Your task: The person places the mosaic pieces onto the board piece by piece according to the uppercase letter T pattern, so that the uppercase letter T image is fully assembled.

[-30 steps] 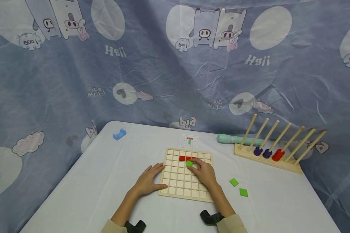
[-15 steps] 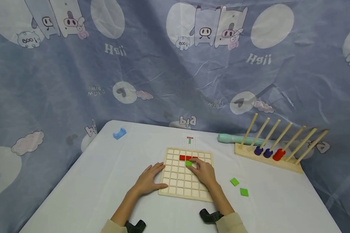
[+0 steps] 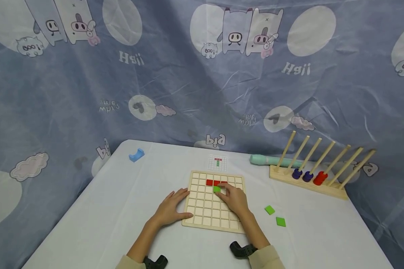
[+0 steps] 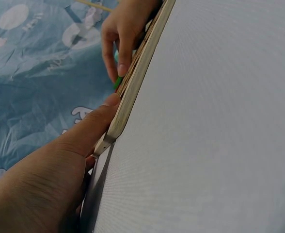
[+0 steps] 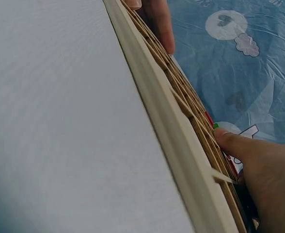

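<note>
A wooden grid board (image 3: 202, 204) lies on the white table. Three red tiles (image 3: 209, 182) sit in a row in its upper cells, the rightmost partly covered by fingers. Thumb and fingers of my right hand (image 3: 236, 199) pinch a green square tile (image 3: 217, 189) just below the middle red one. My left hand (image 3: 170, 210) rests against the board's left edge, fingers extended and thumb on the rim, as the left wrist view also shows. Two loose green tiles (image 3: 269, 210) lie right of the board. Whether the held tile sits fully in a cell cannot be told.
Behind the board lies a small pattern card (image 3: 217, 163) with a red and green T. A peg rack (image 3: 308, 183) with blue and red beads stands at the right, a mint-green cylinder (image 3: 260, 160) behind it. At the far left is a blue curved block (image 3: 136, 155).
The green tile in my right hand has shifted slightly left, lining up under the middle red tile. My left hand stays on the board's edge.
</note>
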A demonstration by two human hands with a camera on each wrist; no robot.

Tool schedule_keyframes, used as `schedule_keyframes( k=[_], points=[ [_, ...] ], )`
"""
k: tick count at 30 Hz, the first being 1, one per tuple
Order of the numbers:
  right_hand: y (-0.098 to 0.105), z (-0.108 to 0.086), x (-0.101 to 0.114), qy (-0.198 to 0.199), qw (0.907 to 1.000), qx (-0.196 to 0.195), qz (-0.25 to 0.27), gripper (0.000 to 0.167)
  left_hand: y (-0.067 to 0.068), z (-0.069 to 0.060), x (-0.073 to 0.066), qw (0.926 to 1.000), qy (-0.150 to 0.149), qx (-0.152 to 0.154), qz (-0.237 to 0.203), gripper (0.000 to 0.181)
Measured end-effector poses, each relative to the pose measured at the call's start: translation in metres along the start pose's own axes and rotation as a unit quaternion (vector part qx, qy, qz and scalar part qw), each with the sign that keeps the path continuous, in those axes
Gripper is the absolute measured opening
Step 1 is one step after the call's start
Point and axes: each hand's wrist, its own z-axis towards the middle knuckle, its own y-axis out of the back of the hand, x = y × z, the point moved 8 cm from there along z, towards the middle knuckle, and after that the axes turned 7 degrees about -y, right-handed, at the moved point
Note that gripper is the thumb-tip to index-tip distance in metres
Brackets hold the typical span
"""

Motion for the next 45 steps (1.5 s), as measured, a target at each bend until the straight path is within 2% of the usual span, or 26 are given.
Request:
schedule_keyframes(
  k=[9, 16, 21, 28, 33, 37, 41, 45],
  points=[
    [0.001, 0.002, 0.001, -0.003, 1.0000, -0.003, -0.006, 0.036, 0.003, 0.002, -0.001, 1.0000, -0.007, -0.003, 0.001, 0.089],
    [0.009, -0.007, -0.004, 0.013, 0.9989, 0.006, 0.044, 0.034, 0.002, 0.000, -0.002, 0.9999, -0.012, 0.000, -0.001, 0.088],
    [0.030, -0.018, -0.018, 0.019, 0.9983, -0.004, 0.055, 0.033, 0.000, 0.001, -0.002, 0.9999, -0.015, -0.002, 0.004, 0.086],
    [0.062, -0.034, -0.037, 0.054, 0.9980, -0.025, 0.023, 0.034, 0.000, -0.001, -0.001, 1.0000, -0.003, 0.008, 0.004, 0.088],
    [0.081, -0.045, -0.054, 0.060, 0.9973, -0.042, 0.001, 0.034, 0.002, 0.000, -0.001, 1.0000, -0.002, 0.006, -0.002, 0.087],
    [0.092, -0.056, -0.070, 0.049, 0.9977, -0.047, -0.009, 0.035, 0.001, 0.000, -0.001, 1.0000, 0.001, 0.007, -0.003, 0.088],
    [0.101, -0.067, -0.089, 0.024, 0.9983, -0.051, -0.017, 0.035, 0.000, -0.001, 0.000, 0.9999, 0.005, 0.009, -0.002, 0.089],
    [0.113, -0.078, -0.108, -0.006, 0.9975, -0.064, -0.031, 0.036, 0.000, 0.000, -0.001, 1.0000, -0.003, 0.000, 0.000, 0.089]
  ],
)
